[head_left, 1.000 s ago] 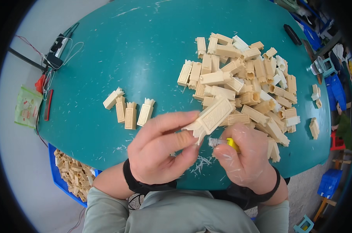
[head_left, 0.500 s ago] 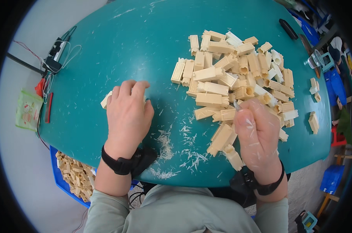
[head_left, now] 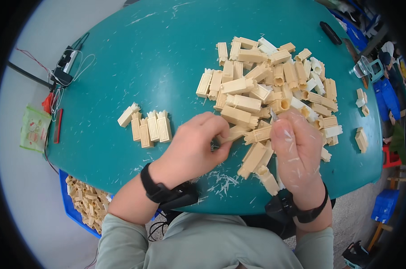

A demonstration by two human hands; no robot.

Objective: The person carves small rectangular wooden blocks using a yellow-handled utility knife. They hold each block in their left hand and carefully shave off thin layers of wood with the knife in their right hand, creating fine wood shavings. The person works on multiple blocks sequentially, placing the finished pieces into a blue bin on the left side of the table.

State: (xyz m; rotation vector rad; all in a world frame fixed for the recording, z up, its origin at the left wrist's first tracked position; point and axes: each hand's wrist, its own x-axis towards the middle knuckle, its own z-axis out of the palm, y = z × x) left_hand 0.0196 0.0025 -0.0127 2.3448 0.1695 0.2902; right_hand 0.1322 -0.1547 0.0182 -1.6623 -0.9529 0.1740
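Observation:
My left hand [head_left: 197,142] reaches to the near left edge of the heap, thumb and fingers closed on the end of a beige plastic block [head_left: 237,132]. My right hand [head_left: 297,154] is a fist at the heap's near right, dotted with pale shavings. From its thumb side pokes a narrow metal blade [head_left: 273,114]; the rest of that tool is hidden in the palm. Beige and cream hollow blocks with notched ends make up the heap [head_left: 256,80]. Apart from it, to the left, a short row of similar blocks [head_left: 152,127] lies side by side.
Pale shavings [head_left: 223,184] litter the green table [head_left: 167,54]. A blue bin [head_left: 70,210] full of blocks stands below its left edge. At the left rim are a power strip [head_left: 70,60] and a red stick [head_left: 58,125]; a black marker [head_left: 331,33] and clear jar [head_left: 362,68] lie far right.
My left hand has moved right, from above the row of blocks to the heap, and now grips a block there. The row is uncovered. My right hand has hardly moved.

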